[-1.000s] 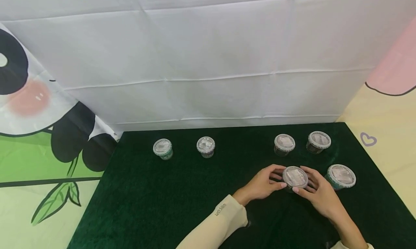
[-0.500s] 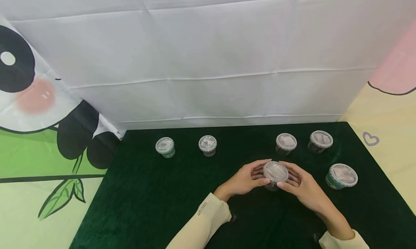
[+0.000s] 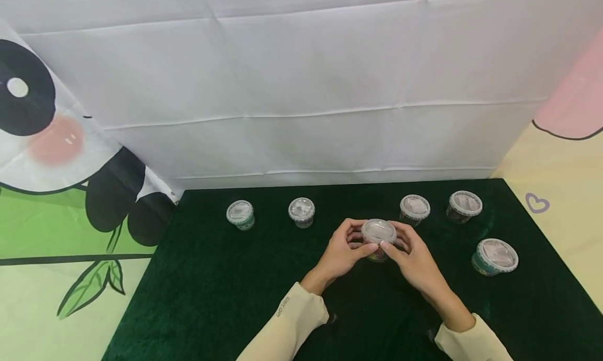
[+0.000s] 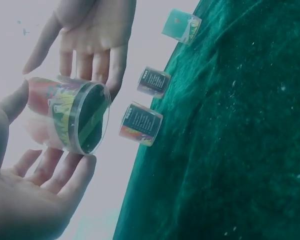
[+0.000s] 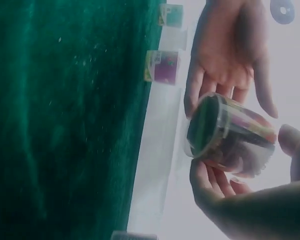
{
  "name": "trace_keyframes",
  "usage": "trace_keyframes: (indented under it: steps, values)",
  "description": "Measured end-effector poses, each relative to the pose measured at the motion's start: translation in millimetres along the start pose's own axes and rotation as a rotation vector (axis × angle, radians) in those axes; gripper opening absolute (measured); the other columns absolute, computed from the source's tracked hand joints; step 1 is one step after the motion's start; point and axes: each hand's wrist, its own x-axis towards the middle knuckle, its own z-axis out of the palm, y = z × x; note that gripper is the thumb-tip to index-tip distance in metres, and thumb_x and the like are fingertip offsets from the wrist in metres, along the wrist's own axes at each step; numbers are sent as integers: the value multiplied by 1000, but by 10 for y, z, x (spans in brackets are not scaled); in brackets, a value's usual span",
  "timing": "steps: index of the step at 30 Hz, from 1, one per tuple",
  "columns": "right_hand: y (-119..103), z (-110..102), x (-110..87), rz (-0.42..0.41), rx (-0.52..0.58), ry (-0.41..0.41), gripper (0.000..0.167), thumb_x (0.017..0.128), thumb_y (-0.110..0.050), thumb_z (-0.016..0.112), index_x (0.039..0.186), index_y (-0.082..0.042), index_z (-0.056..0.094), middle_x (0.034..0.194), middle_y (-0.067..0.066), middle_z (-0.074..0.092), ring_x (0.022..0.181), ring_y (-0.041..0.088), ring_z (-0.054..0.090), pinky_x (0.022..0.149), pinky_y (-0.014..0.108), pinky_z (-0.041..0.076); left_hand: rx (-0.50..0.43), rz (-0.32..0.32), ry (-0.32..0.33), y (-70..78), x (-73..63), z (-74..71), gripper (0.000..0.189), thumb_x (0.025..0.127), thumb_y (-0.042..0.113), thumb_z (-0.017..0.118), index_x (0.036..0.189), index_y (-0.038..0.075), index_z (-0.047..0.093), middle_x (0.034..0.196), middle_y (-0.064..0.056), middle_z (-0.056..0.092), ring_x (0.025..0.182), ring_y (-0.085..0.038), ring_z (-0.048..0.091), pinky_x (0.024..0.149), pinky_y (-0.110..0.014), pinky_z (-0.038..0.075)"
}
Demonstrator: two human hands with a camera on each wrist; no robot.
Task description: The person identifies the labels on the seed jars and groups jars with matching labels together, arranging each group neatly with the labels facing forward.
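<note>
A small clear round tub (image 3: 378,231) with a clear lid is held between both hands near the middle of the table. My left hand (image 3: 340,252) grips its left side, thumb on the front. On the opposite side my right hand (image 3: 415,260) holds it the same way, the two thumbs close together. In the left wrist view, the tub (image 4: 65,115) shows a coloured label and its bare base, clear of the cloth. Dark and coloured patches mark the tub (image 5: 235,137) in the right wrist view.
Two lidded tubs stand at the back left, one green (image 3: 241,214) and one darker (image 3: 301,212). Two dark tubs (image 3: 414,208) (image 3: 464,205) stand at the back right, a wider green tub (image 3: 494,257) nearer. Dark green cloth (image 3: 226,298) covers the table; a white sheet (image 3: 301,89) hangs behind.
Both hands have carried the tub to the left and slightly toward the back, away from the wide green tub. The other tubs keep their places; the view has shifted slightly.
</note>
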Motion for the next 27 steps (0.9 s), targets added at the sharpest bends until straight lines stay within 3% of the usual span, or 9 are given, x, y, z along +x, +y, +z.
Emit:
trace_keyframes:
  steps: [10, 15, 19, 27]
  values:
    - [-39, 53, 115, 24, 69, -72, 56, 113, -21, 52, 162, -1, 32, 163, 29, 39, 151, 48, 38, 121, 63, 34, -25, -75, -23, 39, -49, -166, 49, 109, 22, 63, 155, 12, 49, 150, -10, 60, 140, -28, 57, 116, -45, 48]
    - [-72, 148, 165, 66, 76, -70, 60, 113, -26, 53, 163, -3, 28, 166, 27, 33, 152, 47, 37, 122, 63, 32, -25, -93, 65, 44, -58, -183, 47, 106, 22, 68, 150, 11, 54, 142, -9, 62, 132, -26, 62, 111, -43, 52]
    - [-65, 197, 213, 53, 83, -72, 57, 113, -24, 53, 161, -2, 31, 165, 27, 36, 152, 47, 36, 123, 62, 32, -22, -100, 111, 33, -66, -190, 48, 103, 23, 73, 146, 11, 55, 138, -7, 64, 127, -24, 63, 108, -42, 55]
    - [-25, 167, 298, 35, 169, -149, 59, 115, -27, 47, 164, -2, 27, 163, 29, 37, 152, 46, 37, 122, 60, 34, -17, -114, 55, -12, -86, -271, 51, 110, 28, 61, 156, 10, 47, 150, -12, 59, 140, -30, 57, 118, -50, 46]
